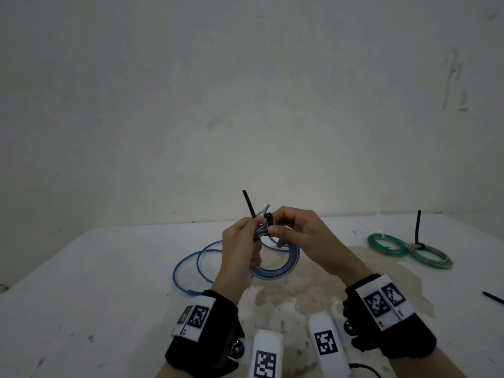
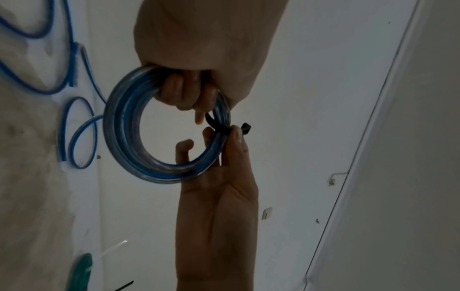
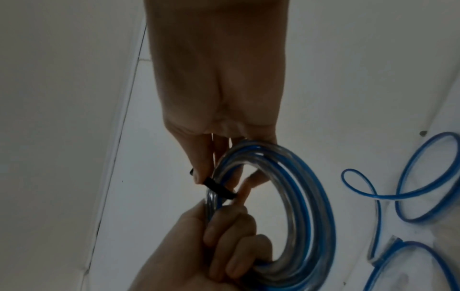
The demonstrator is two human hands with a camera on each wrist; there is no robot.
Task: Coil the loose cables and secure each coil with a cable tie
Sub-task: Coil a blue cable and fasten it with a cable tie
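Note:
A blue and clear cable coil point(image 1: 281, 266) point(image 2: 129, 126) point(image 3: 293, 196) hangs above the white table point(image 1: 109, 282). My left hand point(image 1: 242, 236) point(image 2: 189, 92) point(image 3: 224, 236) grips the top of the coil, fingers curled round the strands. A black cable tie point(image 1: 249, 204) point(image 2: 219, 126) point(image 3: 220, 189) wraps the bundle, its tail sticking up. My right hand point(image 1: 289, 227) point(image 2: 224, 141) point(image 3: 206, 173) pinches the tie's head against the coil. The cable's loose end point(image 1: 188, 268) trails in loops on the table to the left.
A green cable coil point(image 1: 409, 249) with an upright black tie lies at the right. A spare black tie point(image 1: 492, 297) rests near the right edge. A brown stain point(image 1: 313, 282) marks the table's middle. A plain wall stands behind the table.

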